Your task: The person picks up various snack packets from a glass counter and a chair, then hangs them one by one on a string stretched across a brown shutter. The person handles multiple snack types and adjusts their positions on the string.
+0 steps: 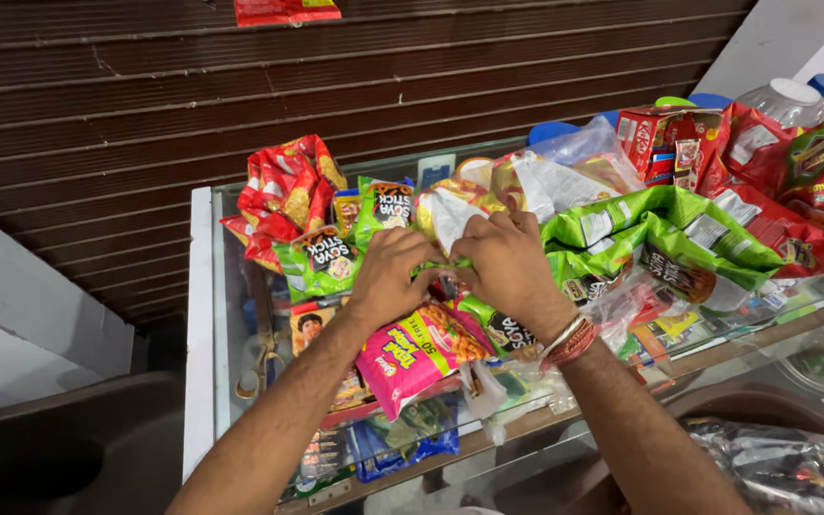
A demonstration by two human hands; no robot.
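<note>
My left hand [390,272] and my right hand [507,264] meet over a glass counter [223,315], both pinching the same green snack packet [450,270] between the fingertips. The packet is mostly hidden by my fingers. A pink snack packet [412,355] lies just under my left wrist. Another green packet [321,259] sits left of my left hand. A strip of green packets [660,234] stretches to the right of my right hand. A red thread band circles my right wrist.
Red snack packets [283,195] pile at the counter's far left. Red packets [803,200], a red carton [665,138] and lidded plastic jars [784,100] stand at the far right. A brown shutter [336,76] closes the back. More goods lie under the glass.
</note>
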